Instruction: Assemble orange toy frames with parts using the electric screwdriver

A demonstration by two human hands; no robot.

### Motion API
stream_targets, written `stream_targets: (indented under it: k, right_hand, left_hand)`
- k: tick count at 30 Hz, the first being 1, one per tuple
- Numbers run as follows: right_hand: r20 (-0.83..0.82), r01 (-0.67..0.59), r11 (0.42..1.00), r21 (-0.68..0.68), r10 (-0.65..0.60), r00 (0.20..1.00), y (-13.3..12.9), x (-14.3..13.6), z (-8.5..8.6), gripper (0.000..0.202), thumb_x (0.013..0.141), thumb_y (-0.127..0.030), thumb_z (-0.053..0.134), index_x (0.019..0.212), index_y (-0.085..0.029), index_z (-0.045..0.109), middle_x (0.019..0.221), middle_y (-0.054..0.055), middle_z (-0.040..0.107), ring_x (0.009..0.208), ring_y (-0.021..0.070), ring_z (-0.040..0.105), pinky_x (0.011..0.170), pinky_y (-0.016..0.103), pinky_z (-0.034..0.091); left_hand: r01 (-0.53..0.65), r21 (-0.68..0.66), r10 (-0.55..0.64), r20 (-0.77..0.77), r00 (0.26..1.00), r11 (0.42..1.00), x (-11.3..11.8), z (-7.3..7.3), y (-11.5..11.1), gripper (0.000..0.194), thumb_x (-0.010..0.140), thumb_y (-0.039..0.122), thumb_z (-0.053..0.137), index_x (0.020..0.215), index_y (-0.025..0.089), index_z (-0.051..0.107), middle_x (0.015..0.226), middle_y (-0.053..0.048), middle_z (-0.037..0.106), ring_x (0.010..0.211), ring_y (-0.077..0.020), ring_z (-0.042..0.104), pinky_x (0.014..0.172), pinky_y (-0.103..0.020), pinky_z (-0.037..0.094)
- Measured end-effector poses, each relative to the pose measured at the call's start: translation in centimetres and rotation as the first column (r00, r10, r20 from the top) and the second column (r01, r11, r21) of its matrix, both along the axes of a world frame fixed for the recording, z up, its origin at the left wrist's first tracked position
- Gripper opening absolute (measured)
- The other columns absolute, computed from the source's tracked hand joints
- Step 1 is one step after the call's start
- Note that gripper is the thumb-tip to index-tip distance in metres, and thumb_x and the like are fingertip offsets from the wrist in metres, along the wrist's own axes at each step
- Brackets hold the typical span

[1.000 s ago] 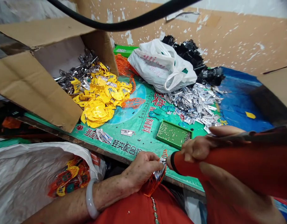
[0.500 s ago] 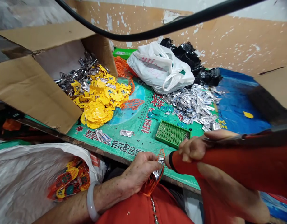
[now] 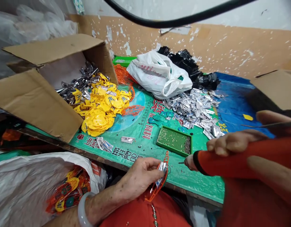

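My left hand (image 3: 142, 175) pinches an orange lattice part (image 3: 157, 186) with a silver piece (image 3: 161, 172) lying in it, at the table's front edge. On the right, my right hand (image 3: 237, 142) is wrapped round a red and black power screwdriver (image 3: 221, 162), its thin tip pointing left, apart from the orange part. Between and behind the hands sits a green tray (image 3: 175, 140) with a grid of holes and small screws gathered at its right end.
A cardboard box (image 3: 57, 123) spills dark and yellow parts (image 3: 98, 121) at left. Silver pieces (image 3: 194, 110), a white bag (image 3: 157, 74) and black parts (image 3: 204, 80) lie behind. A bag (image 3: 20, 186) of orange and yellow assemblies stands lower left; a black cable (image 3: 164, 22) crosses above.
My right hand has drawn the screwdriver away to the right, off the orange part. My left hand still holds that part. The view has shifted slightly.
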State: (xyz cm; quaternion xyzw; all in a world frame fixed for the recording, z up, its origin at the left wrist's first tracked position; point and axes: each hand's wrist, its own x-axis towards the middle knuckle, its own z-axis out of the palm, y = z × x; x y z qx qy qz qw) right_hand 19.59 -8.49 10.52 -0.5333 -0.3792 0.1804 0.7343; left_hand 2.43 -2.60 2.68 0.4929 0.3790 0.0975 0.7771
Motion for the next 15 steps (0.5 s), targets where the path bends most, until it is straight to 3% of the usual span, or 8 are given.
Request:
stream_targets:
  k: [2,4,9,15]
  right_hand:
    - [-0.094,0.061,0.998,0.025,-0.058,0.994,0.4,-0.3,0.1,0.045,0.061,-0.027,0.079,0.104,-0.029,0.066,0.070,0.000,0.059,0.059,0.0178,0.057,0.052,0.036,0.049]
    - [-0.087,0.134,0.990,0.034,-0.131,0.988,0.9,-0.3,-0.2,0.043,0.056,-0.019,0.079,0.097,-0.024,0.067,0.068,0.000,0.061,0.057,0.0188,0.057,0.050,0.036,0.048]
    - [-0.113,0.258,0.963,0.074,-0.249,0.962,1.9,0.3,-1.3,0.049,0.041,-0.013,0.085,0.085,-0.022,0.064,0.079,-0.001,0.063,0.061,0.0184,0.058,0.058,0.037,0.050]
    - [0.023,0.256,0.966,-0.021,-0.256,0.966,2.0,1.4,-1.8,0.031,0.048,-0.019,0.085,0.075,-0.020,0.068,0.066,0.000,0.065,0.054,0.0175,0.059,0.050,0.034,0.048]
  left_hand:
    - [-0.007,0.008,0.007,0.016,1.000,1.000,0.0,-0.1,0.1,0.019,0.072,0.028,0.062,0.082,0.013,0.068,0.072,0.000,0.063,0.063,-0.0099,0.051,0.061,-0.023,0.037]
    - [-0.034,0.002,0.034,0.013,0.999,0.999,0.0,-0.2,0.2,0.018,0.071,0.028,0.064,0.081,0.013,0.068,0.073,0.001,0.063,0.063,-0.0100,0.052,0.061,-0.023,0.038]
    - [-0.072,-0.021,0.073,0.023,0.997,0.997,0.0,-0.2,0.2,0.009,0.069,0.021,0.064,0.075,0.014,0.065,0.069,0.002,0.063,0.062,-0.0098,0.054,0.061,-0.022,0.039]
    - [-0.100,-0.040,0.102,0.046,0.994,0.994,0.2,0.5,0.5,0.005,0.065,0.015,0.065,0.069,0.013,0.063,0.061,0.003,0.059,0.055,-0.0080,0.050,0.055,-0.021,0.037]
